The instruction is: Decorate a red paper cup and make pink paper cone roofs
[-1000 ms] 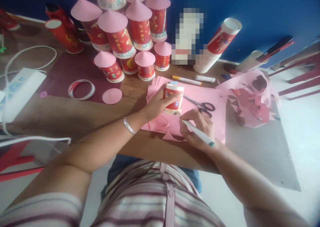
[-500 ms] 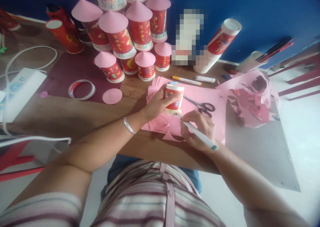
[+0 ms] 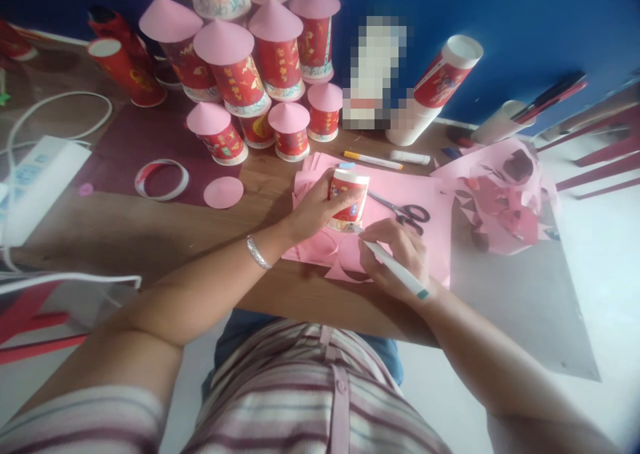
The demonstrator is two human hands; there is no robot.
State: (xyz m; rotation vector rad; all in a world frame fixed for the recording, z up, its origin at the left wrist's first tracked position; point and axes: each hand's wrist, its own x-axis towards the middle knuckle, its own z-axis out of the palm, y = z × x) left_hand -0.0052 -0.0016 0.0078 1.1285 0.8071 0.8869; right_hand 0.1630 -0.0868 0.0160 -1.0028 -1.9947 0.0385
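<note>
My left hand [image 3: 316, 207] is wrapped round a small red paper cup [image 3: 349, 201] with a white rim and a pale band at its lower end. In my right hand [image 3: 397, 257] is a white marker pen [image 3: 397, 271] with a green end cap; its tip meets the cup's pale band, or comes very near it. Pink paper sheets [image 3: 430, 241] lie under both hands, with cut pink pieces at their front edge. Black-handled scissors [image 3: 413, 217] rest on the sheets just behind my right hand, their blades partly hidden by the cup.
Red cups with pink cone roofs [image 3: 225, 47] stand stacked at the back. An orange-capped marker [image 3: 373, 160] and a white marker cap [image 3: 410, 157] lie behind the sheets. A tape roll [image 3: 161, 179], a pink disc [image 3: 223, 193] and a power strip [image 3: 47, 187] are leftward; paper scraps [image 3: 515, 207] lie rightward.
The cup has shifted very slightly in my left hand's grip, and the marker has moved a little to the left with my right hand. The view has drifted slightly.
</note>
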